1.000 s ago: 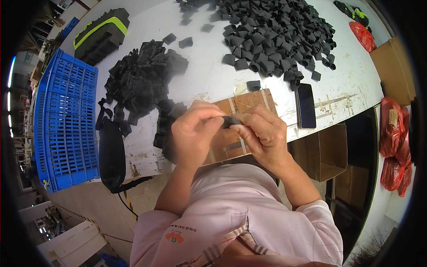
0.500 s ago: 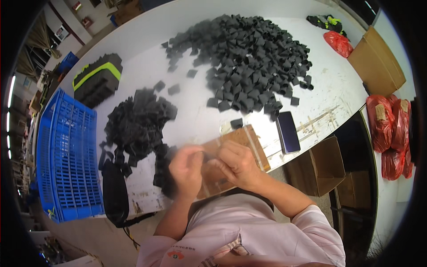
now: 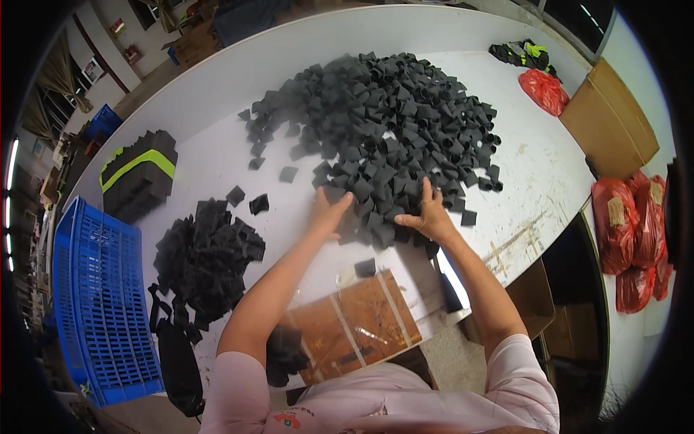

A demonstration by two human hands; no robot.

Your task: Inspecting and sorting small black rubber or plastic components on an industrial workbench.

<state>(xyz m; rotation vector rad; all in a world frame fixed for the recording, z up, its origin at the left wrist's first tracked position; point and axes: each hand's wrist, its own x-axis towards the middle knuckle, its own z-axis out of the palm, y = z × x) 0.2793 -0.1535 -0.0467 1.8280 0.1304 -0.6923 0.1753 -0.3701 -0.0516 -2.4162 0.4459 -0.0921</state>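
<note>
A large heap of short black fabric tubes [image 3: 405,137] spreads over the white table. Both arms reach forward to its near side. My left hand [image 3: 331,215] is at the heap's near left edge, fingers apart, touching the pieces there. Across from it, my right hand [image 3: 430,215] rests against the near right part, thumb and fingers spread. Several tubes lie between the two hands, and neither hand is closed round one. Close to my body is a brown board [image 3: 347,318] with pale tape strips. One loose black piece [image 3: 366,267] lies just beyond the board.
Flatter black pieces [image 3: 206,260] form a smaller pile at left, beside a blue plastic basket [image 3: 105,304] and a black pouch [image 3: 178,365]. Behind them sits a dark stack with a yellow-green band [image 3: 137,173]. A phone [image 3: 452,283] lies near the right edge; red bags [image 3: 614,224] are farther right.
Both hands have left the board, where they were close together, and moved forward and apart to the heap. Tubes at its near edge have shifted closer. The whole view has shifted somewhat.
</note>
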